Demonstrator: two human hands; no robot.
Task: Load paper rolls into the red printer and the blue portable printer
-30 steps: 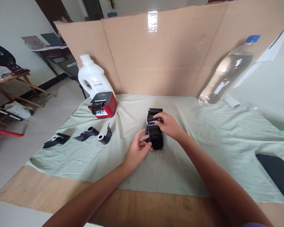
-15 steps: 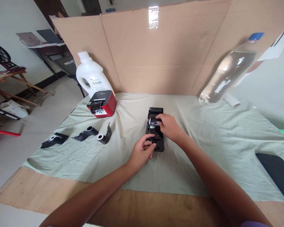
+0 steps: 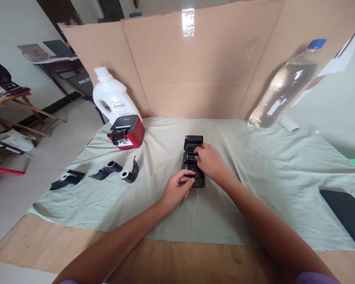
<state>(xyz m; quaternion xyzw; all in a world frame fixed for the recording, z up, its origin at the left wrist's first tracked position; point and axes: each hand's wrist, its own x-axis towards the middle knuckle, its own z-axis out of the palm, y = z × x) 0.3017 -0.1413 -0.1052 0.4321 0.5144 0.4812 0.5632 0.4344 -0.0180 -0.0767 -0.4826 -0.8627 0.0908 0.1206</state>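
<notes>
A small black label printer (image 3: 192, 144) lies on the pale green cloth (image 3: 254, 173) in the middle of the table. My right hand (image 3: 208, 161) rests on top of it, fingers curled and pressing down near its roll slot. My left hand (image 3: 176, 189) pinches its near left corner with thumb and fingers closed. A red and black label printer (image 3: 127, 132) sits at the back left. Three black tape roll pieces (image 3: 106, 172) lie in a row on the cloth's left side.
A white detergent jug (image 3: 111, 98) stands behind the red printer. A clear water bottle (image 3: 281, 94) leans against the cardboard screen (image 3: 195, 71) at the right. A dark phone (image 3: 347, 215) lies at the right edge. Bare wood board (image 3: 177, 256) shows in front.
The shiny black tape strip that my hands held over the black printer has gone down into it. My right hand has lowered onto the printer and my left has closed on its corner.
</notes>
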